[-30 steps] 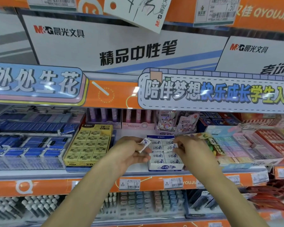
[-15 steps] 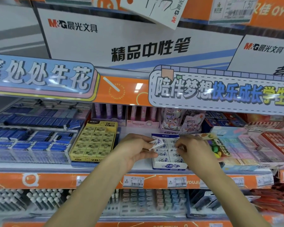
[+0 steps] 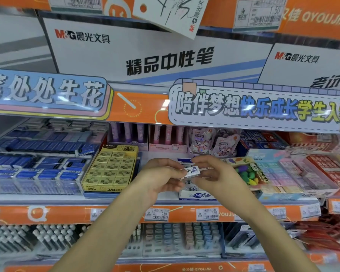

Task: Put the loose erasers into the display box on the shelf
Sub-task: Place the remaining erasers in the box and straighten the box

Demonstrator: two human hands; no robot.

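Note:
A small white eraser [image 3: 191, 172] with blue print is held between both hands, just above the white and blue display box [image 3: 196, 195] on the shelf. My left hand [image 3: 161, 177] pinches its left end. My right hand [image 3: 218, 175] grips its right end with thumb and fingers. The hands hide most of the box; a few erasers packed in it and its front panel show below the hands.
A yellow box of 2B erasers [image 3: 111, 168] stands left of the display box. Blue eraser trays [image 3: 35, 163] fill the far left. A tray of colourful shaped erasers [image 3: 247, 171] and pastel boxes sit right. The orange shelf edge [image 3: 177, 213] carries price tags.
My right hand lifted off the box and closed on the eraser that my left hand held. The eraser now sits level between both hands.

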